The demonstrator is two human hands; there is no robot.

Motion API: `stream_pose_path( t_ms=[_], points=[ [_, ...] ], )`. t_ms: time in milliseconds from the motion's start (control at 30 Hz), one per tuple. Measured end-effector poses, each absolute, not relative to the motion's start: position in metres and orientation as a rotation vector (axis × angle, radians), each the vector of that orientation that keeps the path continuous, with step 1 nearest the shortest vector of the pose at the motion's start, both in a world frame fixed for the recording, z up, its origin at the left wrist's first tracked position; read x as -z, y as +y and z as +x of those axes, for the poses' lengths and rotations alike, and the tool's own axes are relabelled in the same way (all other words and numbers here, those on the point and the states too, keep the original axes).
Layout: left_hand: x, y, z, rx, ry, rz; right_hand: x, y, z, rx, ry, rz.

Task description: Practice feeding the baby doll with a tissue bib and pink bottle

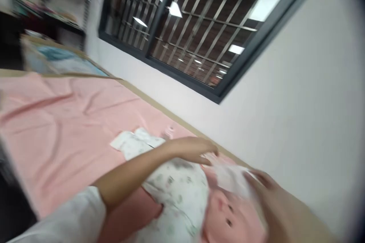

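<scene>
A baby doll (226,216) lies on its back on the pink sheet (68,129), its head toward the lower right. It wears a white printed onesie (179,186). Above the doll's face and neck, a thin white cloth (232,178) stretches between my two hands, smeared by motion. My left hand (196,150) reaches across the doll's body, thumb and fingers closed on the cloth's near-left end. Beside the doll's head, my right hand (265,193) is closed on the other end, its fingers partly blurred.
Behind the bed a white wall (299,95) rises, with a dark-framed barred window (182,26). A small pink-and-white item (169,132) stands by the onesie's far side. At upper left are a shelf (48,17) and a bin with blue contents (65,59).
</scene>
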State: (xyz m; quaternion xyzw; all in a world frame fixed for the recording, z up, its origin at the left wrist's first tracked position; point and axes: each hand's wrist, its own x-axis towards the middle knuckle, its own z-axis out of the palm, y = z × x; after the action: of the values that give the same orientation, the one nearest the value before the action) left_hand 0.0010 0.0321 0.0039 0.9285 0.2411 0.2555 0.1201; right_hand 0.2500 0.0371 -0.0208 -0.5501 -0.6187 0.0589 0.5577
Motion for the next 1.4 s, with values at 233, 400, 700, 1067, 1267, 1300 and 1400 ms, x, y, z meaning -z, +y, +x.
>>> stream_pose_path(
  t_ms=[233,400,700,1067,1267,1300,1400],
  points=[
    [0.019,0.029,0.017,-1.036,0.610,2.404,-0.006,-0.013,0.240,-0.586,-1.515,-1.271],
    [0.025,0.033,0.026,-0.908,0.533,2.234,-0.012,-0.029,0.218,-0.723,-1.560,-1.195],
    [0.022,0.034,0.023,-0.800,0.390,1.934,-0.016,-0.034,0.222,-0.716,-1.487,-1.144],
    [0.007,0.018,0.018,-1.006,0.312,2.080,-0.010,-0.024,0.241,-0.698,-1.488,-1.142],
    [0.013,0.019,0.022,-0.790,0.317,1.990,0.027,0.015,0.280,-0.844,-1.281,-1.090],
    [0.016,0.019,0.024,-0.737,0.315,2.002,0.037,0.022,0.286,-0.886,-1.240,-1.089],
    [0.025,0.021,0.034,-0.531,0.269,2.086,0.071,0.040,0.301,-1.028,-1.095,-1.089]
  ],
)
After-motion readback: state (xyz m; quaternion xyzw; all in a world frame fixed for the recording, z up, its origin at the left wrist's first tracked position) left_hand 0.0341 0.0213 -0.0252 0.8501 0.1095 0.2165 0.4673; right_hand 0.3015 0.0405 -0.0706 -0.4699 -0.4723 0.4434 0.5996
